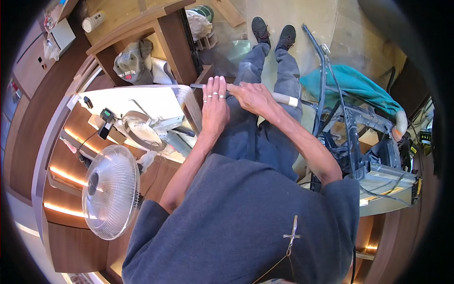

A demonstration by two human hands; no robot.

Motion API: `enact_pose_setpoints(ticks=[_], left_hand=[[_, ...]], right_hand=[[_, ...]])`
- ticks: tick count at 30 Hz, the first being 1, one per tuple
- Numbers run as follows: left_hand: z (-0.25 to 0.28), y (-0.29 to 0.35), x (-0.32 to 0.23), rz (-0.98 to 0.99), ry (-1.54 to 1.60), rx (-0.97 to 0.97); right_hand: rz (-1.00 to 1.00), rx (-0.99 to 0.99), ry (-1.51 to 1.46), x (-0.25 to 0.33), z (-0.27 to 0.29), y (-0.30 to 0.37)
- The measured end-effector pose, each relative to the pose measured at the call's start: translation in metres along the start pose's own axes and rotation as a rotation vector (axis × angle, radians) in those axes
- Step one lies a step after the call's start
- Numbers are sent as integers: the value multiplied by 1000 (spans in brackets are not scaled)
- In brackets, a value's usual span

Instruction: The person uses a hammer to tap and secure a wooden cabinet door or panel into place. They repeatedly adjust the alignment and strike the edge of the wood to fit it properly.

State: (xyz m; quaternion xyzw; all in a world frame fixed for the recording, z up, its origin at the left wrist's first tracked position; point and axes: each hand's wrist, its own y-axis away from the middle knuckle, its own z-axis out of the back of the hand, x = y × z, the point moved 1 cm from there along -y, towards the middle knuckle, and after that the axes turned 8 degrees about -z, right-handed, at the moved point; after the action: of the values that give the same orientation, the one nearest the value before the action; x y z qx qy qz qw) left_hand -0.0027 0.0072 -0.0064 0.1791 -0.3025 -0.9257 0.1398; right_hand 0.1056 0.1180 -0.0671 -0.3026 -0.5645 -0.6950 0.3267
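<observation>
My left hand (216,105), with rings on its fingers, lies flat with the fingers stretched forward. A narrow grey metal strip (196,86) sticks out to the left of its fingertips. Close beside it, my right hand (251,98) is closed, index finger pointing toward the left hand. A pale cylindrical handle (286,99) with a white end shows under the right wrist, roughly in line with the strip. They look like one long narrow tool, but my hands hide the middle. Both hands are above my lap, at the right side of a white board (137,97).
On the left stand a fan (112,191) and a coil of edge strip (142,130). A cap (134,61) sits in a wooden cabinet (177,45). To the right are a metal-framed machine (383,175) and a teal cloth (352,87). A bucket (202,12) stands ahead.
</observation>
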Motion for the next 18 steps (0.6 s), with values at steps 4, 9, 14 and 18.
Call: enact_pose_setpoints(ticks=[4, 9, 14, 18], left_hand=[[7, -19, 9, 13, -7, -68], [35, -3, -26, 162, 455, -279], [-11, 17, -29, 769, 1267, -517], [-27, 9, -33, 832, 1613, -413]], right_hand=[[63, -60, 17, -6, 5, -24], [20, -47, -104, -4, 19, 5], [-96, 44, -77, -14, 15, 21], [-102, 62, -142, -10, 12, 19]])
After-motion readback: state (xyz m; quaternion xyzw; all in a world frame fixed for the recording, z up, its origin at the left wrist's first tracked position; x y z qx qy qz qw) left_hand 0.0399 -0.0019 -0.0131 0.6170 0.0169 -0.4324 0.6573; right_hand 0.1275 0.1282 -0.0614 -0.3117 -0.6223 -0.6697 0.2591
